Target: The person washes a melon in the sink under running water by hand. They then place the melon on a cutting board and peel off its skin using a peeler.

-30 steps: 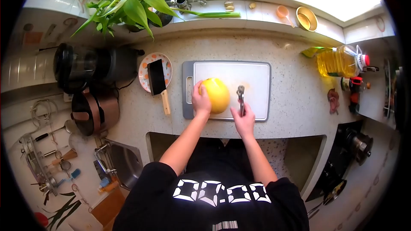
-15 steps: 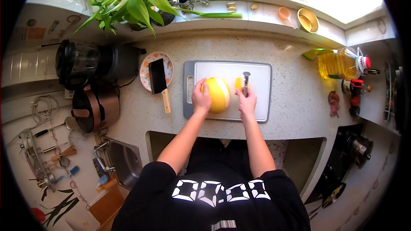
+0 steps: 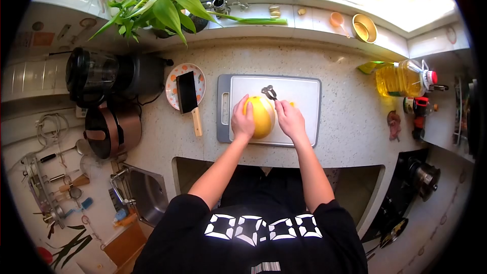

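1. Clamped the left hand [image 3: 243, 120] around the yellow fruit [image 3: 259, 117] on its nine o'clock side.
2. Closed the right hand [image 3: 290, 121] around the peeler [image 3: 272, 95], with metal head toward eleven o'clock, near the fruit's twelve o'clock rim.
3. Held the fruit over the cutting board [image 3: 307, 85], showing a pale strip [image 3: 274, 115] toward three o'clock.
4. Had a cleaver [image 3: 186, 93] lying across a patterned plate [image 3: 172, 82] on the surface [image 3: 350, 96], toward ten o'clock from the fruit.
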Demonstrator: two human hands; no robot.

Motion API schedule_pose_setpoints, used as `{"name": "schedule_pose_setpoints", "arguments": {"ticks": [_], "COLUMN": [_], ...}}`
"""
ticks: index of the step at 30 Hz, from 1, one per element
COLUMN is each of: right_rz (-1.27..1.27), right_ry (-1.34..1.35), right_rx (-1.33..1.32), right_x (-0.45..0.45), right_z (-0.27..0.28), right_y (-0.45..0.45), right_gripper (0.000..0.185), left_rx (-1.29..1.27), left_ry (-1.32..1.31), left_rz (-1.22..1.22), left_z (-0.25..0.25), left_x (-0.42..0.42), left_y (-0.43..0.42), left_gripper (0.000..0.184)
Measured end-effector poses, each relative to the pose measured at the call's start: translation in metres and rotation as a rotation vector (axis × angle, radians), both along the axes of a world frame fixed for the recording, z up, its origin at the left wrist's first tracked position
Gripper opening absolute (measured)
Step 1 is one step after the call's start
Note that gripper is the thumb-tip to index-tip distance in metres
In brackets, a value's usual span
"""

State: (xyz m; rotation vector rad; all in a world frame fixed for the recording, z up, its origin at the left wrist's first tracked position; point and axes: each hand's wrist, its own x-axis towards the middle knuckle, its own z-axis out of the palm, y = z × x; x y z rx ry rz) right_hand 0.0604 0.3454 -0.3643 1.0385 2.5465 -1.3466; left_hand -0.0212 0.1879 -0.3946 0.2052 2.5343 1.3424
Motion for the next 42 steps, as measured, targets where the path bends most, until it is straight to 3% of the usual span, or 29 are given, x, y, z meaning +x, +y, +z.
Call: {"name": "schedule_pose_setpoints", "arguments": {"ticks": [4,7,42], "right_rz": [0.264,0.296,0.069], "right_ry": [-0.154,-0.182,-0.265], "right_rx": [0.144,0.232,0.211], "right_x": [-0.023,-0.016,0.026], "right_z": [0.013,0.016,0.029], "right_y": [0.006,-0.003,-0.037], "right_gripper": [0.049,0.048,0.039], "left_rx": [-0.026,-0.035,-0.033], "left_ry": [0.023,0.037,0.051], "left_rz": [0.028,0.041,-0.087], "left_z": [0.002,0.007,0.017], "left_x": [0.004,0.009,0.009], "left_y": [0.004,0.007,0.013], "left_gripper": [0.039,0.039,0.032]}}
